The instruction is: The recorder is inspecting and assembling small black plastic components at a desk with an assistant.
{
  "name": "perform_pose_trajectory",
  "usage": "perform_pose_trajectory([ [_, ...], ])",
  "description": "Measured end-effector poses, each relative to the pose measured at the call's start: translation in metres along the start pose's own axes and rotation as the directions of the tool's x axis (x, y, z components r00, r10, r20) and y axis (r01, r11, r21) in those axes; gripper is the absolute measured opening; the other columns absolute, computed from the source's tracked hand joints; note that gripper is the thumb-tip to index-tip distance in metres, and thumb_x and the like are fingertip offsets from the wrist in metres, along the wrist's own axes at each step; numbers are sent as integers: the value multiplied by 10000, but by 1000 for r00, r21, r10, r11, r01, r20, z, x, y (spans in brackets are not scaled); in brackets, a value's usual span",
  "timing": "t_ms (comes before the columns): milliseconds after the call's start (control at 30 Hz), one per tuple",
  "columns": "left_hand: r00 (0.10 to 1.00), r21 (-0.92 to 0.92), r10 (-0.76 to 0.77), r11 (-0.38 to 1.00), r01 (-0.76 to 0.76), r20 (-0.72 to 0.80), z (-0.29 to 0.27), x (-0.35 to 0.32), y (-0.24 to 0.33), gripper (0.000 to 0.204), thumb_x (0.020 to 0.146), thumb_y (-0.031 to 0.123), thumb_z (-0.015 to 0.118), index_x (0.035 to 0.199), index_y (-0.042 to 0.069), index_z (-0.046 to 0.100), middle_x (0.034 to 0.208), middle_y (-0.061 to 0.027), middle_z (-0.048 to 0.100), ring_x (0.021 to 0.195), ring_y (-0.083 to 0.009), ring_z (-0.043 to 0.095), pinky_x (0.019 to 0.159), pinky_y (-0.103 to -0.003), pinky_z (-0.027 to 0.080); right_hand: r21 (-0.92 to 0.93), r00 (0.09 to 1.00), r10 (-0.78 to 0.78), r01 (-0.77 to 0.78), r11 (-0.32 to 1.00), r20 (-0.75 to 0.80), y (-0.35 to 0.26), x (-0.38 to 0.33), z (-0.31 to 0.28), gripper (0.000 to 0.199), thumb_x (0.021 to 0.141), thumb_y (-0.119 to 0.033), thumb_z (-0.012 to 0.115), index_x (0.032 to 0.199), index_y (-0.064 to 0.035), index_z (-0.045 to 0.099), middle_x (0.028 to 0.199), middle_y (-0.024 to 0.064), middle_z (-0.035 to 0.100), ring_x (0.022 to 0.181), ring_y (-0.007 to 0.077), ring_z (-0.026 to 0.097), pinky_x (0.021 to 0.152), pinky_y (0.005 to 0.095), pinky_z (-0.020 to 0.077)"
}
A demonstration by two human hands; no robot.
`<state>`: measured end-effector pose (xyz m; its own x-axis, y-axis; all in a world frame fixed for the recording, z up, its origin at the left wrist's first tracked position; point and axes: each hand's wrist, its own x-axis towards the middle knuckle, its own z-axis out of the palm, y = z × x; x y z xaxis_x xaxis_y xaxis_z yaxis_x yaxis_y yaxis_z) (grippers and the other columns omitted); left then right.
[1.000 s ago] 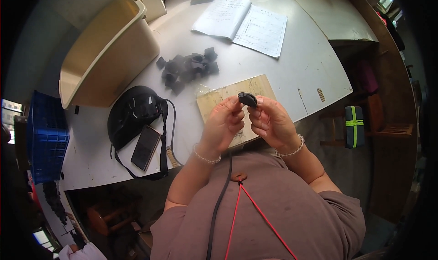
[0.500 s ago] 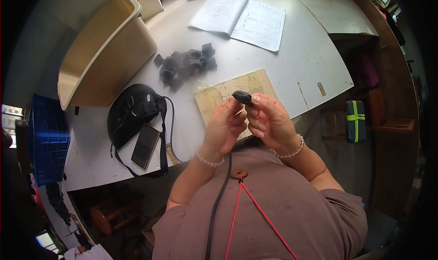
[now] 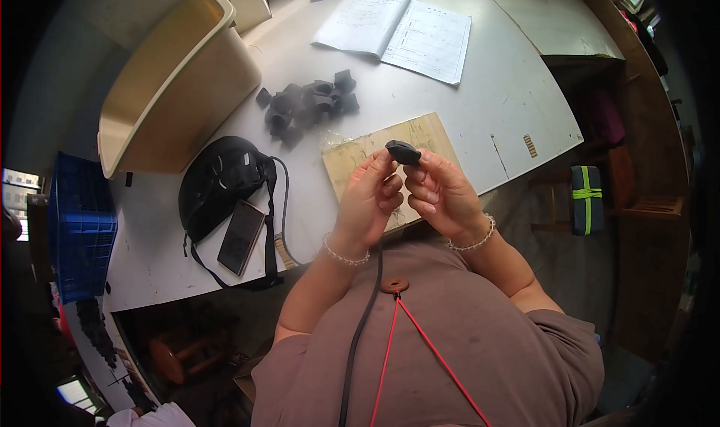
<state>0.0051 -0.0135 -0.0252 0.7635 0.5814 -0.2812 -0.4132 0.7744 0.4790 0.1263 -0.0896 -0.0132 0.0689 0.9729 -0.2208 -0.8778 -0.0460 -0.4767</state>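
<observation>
Work on one small black folded piece (image 3: 403,152) looks unfinished: the left hand (image 3: 367,197) and right hand (image 3: 448,194) each firmly pinch an end of it, above the wooden board (image 3: 421,131). Similar pieces (image 3: 322,104) lie heaped on the white table (image 3: 510,119); whether those are finished is unclear.

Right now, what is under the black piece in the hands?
The board shows beneath the black piece. The left hand, right hand and piece cover part of the board; anything there cannot be seen.
</observation>
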Motion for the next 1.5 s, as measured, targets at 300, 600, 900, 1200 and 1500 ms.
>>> perform_pose_trajectory([
  [300,996,111,81,990,-86,45,7,-1,0,121,899,195,552,930,80,572,637,78,430,529,-13,341,437,-156,270,-1,999,21,-21,1000,-50,2,0,-7,173,917,-228,465,954,-70,525,723,-32,472,509,37,365,419,180,342],
  [600,997,28,63,998,-65,42,-1,-1,-1,157,923,220,502,941,76,562,719,64,462,588,-31,367,486,-160,303,-96,999,-33,34,995,14,-1,2,0,150,914,-206,466,933,-63,509,713,-24,464,489,42,355,402,180,338],
  [900,989,117,134,983,-141,65,5,-2,-3,145,906,208,543,938,69,572,654,68,448,573,-32,382,512,-171,317,-90,998,-58,59,994,17,-3,0,2,130,897,-175,491,928,-60,544,665,-35,481,505,38,394,405,185,321],
  [1200,988,143,139,979,-147,60,-1,1,-4,142,908,189,536,944,59,579,689,65,472,595,-24,392,532,-167,333,-125,998,-50,44,991,-46,1,4,-3,131,908,-192,471,888,-66,503,716,-23,471,483,46,348,393,184,335],
  [1500,954,273,249,918,-287,166,9,-11,-1,118,899,166,542,927,51,550,724,45,482,618,-32,406,555,-169,335,-174,988,-156,157,972,19,-7,-11,16,129,898,-159,495,901,-36,533,659,2,513,446,53,390,374,199,325],
])
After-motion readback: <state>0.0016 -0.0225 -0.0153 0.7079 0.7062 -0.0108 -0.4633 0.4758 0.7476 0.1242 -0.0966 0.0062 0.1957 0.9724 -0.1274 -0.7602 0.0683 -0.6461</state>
